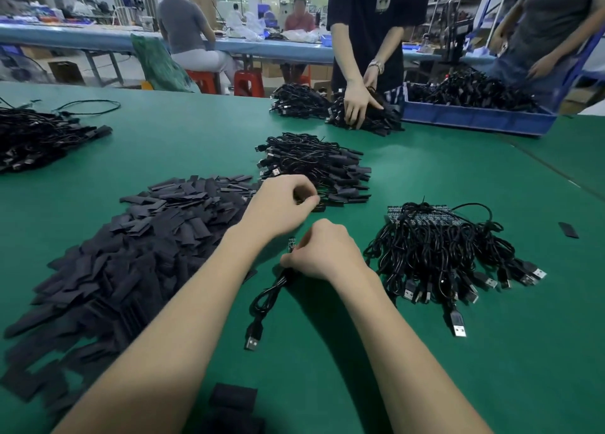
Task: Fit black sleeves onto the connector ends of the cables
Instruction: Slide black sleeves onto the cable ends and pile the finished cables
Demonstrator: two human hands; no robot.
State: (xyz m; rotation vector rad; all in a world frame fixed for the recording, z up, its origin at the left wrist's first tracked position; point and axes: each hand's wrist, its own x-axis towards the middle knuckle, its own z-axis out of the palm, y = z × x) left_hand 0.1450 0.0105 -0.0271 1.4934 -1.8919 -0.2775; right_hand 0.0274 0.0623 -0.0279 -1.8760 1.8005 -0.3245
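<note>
My right hand (pixel 322 252) grips a coiled black cable (pixel 266 297) near its small board end (pixel 292 244); the cable's USB plug (pixel 252 341) lies on the green table toward me. My left hand (pixel 283 204) is curled just beyond it, at the near edge of a pile of sleeved cables (pixel 314 165); whether its fingertips pinch anything I cannot tell. A big heap of flat black sleeves (pixel 131 253) lies to the left. A bundle of unsleeved cables (pixel 435 250) sits to the right.
Across the green table (pixel 458 351) a person's hands press on another cable pile (pixel 363 112) beside a blue bin (pixel 474 116) full of cables. More cables lie at far left (pixel 36 139). A single sleeve (pixel 568 230) lies at right. Other workers sit behind.
</note>
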